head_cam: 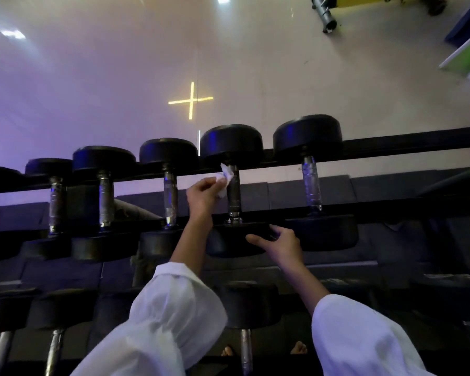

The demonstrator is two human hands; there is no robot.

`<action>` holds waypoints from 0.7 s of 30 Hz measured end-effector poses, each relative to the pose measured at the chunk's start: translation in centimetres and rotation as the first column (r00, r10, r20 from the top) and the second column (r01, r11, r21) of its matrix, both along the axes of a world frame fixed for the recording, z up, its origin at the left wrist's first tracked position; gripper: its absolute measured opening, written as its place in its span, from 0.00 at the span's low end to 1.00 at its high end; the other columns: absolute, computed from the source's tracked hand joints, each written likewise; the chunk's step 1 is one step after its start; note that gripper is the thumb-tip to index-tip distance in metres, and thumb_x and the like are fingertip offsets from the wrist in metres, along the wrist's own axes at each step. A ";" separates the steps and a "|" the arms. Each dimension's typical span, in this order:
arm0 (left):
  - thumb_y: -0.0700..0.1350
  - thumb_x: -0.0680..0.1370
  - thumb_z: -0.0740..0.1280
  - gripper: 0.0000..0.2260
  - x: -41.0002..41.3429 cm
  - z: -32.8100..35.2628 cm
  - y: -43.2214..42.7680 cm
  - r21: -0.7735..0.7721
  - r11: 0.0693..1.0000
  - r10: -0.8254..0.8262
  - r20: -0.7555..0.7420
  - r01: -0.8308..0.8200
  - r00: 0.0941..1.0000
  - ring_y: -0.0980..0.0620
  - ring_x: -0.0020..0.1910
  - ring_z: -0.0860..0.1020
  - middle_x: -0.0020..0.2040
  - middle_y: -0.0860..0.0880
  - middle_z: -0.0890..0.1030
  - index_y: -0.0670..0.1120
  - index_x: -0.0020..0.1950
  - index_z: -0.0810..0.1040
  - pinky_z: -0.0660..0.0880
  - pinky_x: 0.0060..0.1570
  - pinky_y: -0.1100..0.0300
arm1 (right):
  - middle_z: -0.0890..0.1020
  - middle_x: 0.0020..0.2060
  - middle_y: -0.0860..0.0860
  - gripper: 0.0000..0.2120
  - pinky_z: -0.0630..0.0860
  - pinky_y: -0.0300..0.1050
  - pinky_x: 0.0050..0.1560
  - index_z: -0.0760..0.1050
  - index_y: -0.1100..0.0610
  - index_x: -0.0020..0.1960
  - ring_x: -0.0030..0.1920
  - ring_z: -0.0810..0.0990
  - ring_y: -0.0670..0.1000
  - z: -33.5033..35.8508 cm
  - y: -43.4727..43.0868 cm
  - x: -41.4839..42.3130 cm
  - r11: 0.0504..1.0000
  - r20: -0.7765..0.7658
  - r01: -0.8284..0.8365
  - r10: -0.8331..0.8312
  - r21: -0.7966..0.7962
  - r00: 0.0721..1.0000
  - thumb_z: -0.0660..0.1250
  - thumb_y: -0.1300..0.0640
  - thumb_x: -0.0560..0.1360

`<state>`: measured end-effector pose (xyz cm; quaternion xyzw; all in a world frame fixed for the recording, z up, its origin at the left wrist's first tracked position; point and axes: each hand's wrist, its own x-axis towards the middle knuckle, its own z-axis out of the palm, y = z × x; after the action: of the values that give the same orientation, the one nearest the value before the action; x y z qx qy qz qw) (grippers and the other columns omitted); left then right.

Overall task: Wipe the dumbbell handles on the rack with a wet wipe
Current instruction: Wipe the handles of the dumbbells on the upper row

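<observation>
On the upper rack [391, 146], my left hand [204, 191] pinches the wet wipe [224, 177] against a dumbbell handle [234, 195], with open gaps to the handles on either side. My right hand [280, 243] rests uncurled on its near head [228, 241]. The lower dumbbells are dim and cut off.
</observation>
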<state>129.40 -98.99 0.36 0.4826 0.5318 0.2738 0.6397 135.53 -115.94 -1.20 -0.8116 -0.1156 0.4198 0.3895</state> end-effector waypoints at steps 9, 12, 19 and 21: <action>0.38 0.72 0.71 0.01 -6.3 3.2 -3.7 0.038 0.989 -0.146 0.008 0.146 0.989 0.49 0.40 0.78 0.38 0.44 0.81 0.43 0.42 0.81 0.76 0.38 0.60 | 0.82 0.51 0.55 0.19 0.69 0.40 0.46 0.77 0.63 0.59 0.57 0.78 0.54 4.3 -2.2 -3.2 0.993 0.087 -0.122 0.122 -0.003 0.989 0.68 0.50 0.74; 0.37 0.72 0.71 0.01 -7.0 3.9 -5.7 0.057 0.981 -0.183 -0.016 0.184 0.983 0.50 0.39 0.77 0.33 0.50 0.81 0.41 0.42 0.81 0.75 0.45 0.55 | 0.81 0.46 0.53 0.13 0.70 0.32 0.39 0.80 0.63 0.53 0.50 0.78 0.48 6.2 -2.7 -4.5 0.995 0.044 -0.067 0.064 0.078 0.997 0.67 0.54 0.75; 0.37 0.74 0.69 0.06 -7.6 4.3 -9.4 0.058 0.934 -0.353 -0.024 0.354 0.935 0.54 0.34 0.75 0.35 0.46 0.79 0.36 0.48 0.81 0.74 0.28 0.69 | 0.80 0.40 0.52 0.08 0.69 0.27 0.37 0.80 0.66 0.51 0.43 0.77 0.46 7.8 -5.2 -5.9 0.954 0.083 0.168 -0.194 0.250 0.978 0.67 0.64 0.74; 0.37 0.73 0.69 0.07 -7.1 4.2 -9.8 0.060 0.929 -0.364 -0.030 0.366 0.931 0.54 0.34 0.76 0.36 0.46 0.79 0.35 0.49 0.81 0.73 0.27 0.70 | 0.80 0.39 0.51 0.08 0.69 0.28 0.36 0.80 0.66 0.51 0.40 0.77 0.42 7.9 -6.1 -5.4 0.951 0.075 0.187 -0.212 0.247 0.974 0.67 0.63 0.74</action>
<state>122.34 -108.77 4.59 0.5960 0.4296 0.1626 0.6586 130.10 -122.06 6.73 -0.7865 -0.1019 0.3200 0.5184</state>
